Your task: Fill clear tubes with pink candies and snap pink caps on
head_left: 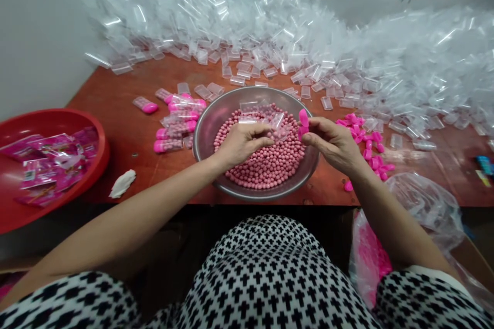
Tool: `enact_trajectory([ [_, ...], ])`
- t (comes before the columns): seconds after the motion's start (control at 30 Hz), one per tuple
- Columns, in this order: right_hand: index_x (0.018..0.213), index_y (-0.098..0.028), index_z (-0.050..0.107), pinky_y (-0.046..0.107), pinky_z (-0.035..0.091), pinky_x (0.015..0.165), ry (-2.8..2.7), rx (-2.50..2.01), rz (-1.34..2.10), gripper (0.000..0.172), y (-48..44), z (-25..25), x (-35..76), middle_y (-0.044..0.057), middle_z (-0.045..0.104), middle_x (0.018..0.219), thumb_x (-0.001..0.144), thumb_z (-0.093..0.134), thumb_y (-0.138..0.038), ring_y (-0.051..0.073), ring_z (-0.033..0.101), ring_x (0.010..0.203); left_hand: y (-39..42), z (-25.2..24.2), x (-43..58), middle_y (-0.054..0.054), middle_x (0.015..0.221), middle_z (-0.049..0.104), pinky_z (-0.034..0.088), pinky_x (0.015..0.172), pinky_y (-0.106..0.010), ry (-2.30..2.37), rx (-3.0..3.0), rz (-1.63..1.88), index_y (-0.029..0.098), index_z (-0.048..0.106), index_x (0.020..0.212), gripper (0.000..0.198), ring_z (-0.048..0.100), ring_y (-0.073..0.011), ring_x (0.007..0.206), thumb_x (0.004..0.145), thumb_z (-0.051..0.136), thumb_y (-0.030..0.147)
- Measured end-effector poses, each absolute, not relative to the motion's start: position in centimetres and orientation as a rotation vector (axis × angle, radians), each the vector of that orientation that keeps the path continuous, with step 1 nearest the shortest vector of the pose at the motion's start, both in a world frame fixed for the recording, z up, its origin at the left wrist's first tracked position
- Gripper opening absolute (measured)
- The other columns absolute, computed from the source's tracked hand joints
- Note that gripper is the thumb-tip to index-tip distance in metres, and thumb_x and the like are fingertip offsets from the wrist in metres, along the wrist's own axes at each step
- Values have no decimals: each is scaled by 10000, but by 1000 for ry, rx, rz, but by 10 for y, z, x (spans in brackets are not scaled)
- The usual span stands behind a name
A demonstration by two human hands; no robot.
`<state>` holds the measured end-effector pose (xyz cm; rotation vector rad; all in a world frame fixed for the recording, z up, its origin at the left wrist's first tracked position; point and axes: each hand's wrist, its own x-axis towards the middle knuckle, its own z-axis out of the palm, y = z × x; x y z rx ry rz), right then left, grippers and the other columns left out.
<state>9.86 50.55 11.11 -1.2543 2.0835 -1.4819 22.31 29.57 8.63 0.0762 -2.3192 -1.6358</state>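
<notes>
The left hand (247, 144) pinched a clear tube (278, 127) over the bowl (204, 139) of pink beads (266, 167); it was hard to tell if beads were inside. The right hand (335, 143) held a pink cap (303, 124) at the bowl's right side. A few filled, capped tubes (178, 128) looked done on the left. Far back, a huge heap of loose tubes (278, 36) was left, with more caps (358, 136) on the right.

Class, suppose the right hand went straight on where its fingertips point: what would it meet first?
Carrying its pink plastic piece, the right hand would probably first meet the clear container held by the left hand over the bowl, though depth is unclear.
</notes>
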Motion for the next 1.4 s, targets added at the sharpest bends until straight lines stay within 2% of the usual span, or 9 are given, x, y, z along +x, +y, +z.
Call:
enact_trajectory([
  [0.1,1129,-201,703,349,542,886,2083,-1256,-1487,365,504,112,99,46,746,1053,861,700,-448,194,683,942,298,89,223,-40,899,760,552,819,-286,-2224,96,-1816,164,785,956,224,695,-171,846,761,761,271],
  [0.23,1120,-212,711,353,550,897,2039,-1259,-1533,361,500,120,100,47,751,1074,853,710,-455,198,690,959,300,91,224,-58,939,750,592,816,-319,-1881,157,-2223,162,771,1020,374,697,-173,846,709,831,363],
  [0.33,1101,-223,718,340,557,879,2007,-1269,-1562,347,497,125,99,39,752,1039,841,726,-453,190,691,937,301,92,226,-58,917,746,601,842,-330,-1782,152,-2317,155,775,969,384,697,-171,848,668,872,372],
  [0.73,1102,-223,732,331,550,839,2094,-1462,-1457,333,487,145,105,45,751,1019,862,705,-453,200,686,910,303,90,227,-62,952,751,559,839,-308,-2051,-34,-2021,148,765,1012,268,693,-177,885,789,756,296],
  [0.87,1106,-214,733,319,521,838,2195,-1674,-1274,290,480,147,107,54,750,1023,907,658,-411,204,684,899,304,90,228,-48,908,754,541,826,-281,-2125,-95,-1898,149,758,945,188,693,-169,861,810,715,272],
  [1.07,1072,-161,695,262,458,671,2291,-2170,-894,192,471,144,108,56,691,873,931,603,-253,165,616,742,307,88,231,-16,797,745,516,723,-229,-2184,-96,-1558,149,737,846,104,684,-145,759,829,683,235],
  [1.23,936,-157,638,266,412,626,2346,-2181,-717,91,473,149,116,51,629,805,939,564,-210,165,562,696,307,89,235,-28,815,765,502,690,-204,-2205,-169,-1332,149,750,886,104,687,-129,722,862,668,208],
  [1.4,929,-160,608,265,414,620,2303,-2160,-544,112,478,147,122,67,613,841,960,520,-222,169,555,712,305,85,236,-21,762,751,482,659,-202,-2246,-294,-1156,167,757,842,153,671,-120,669,896,617,199],
])
